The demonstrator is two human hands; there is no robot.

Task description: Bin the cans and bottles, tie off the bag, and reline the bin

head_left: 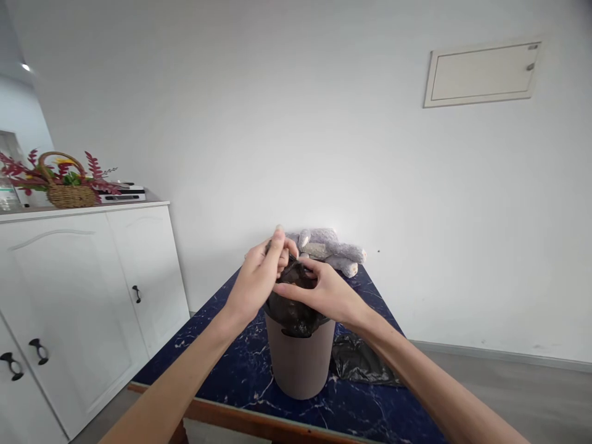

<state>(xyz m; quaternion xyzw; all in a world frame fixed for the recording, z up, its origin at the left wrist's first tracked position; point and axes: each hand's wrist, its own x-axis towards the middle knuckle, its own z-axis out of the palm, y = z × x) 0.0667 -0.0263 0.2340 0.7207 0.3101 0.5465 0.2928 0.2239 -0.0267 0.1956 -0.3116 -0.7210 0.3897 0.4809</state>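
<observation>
left hand point(264, 264) grips the black plastic bag point(296, 313) above the round grey-brown plastic bin point(301, 361), apparently steadying its edge for the spread right hand point(326, 288).

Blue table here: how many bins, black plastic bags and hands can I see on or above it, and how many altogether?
Bins: 1, the grey-brown bin
Black plastic bags: 2, the bag at the bin's mouth and the crumpled bag beside it
Hands: 2, left hand and right hand
Total: 5
</observation>
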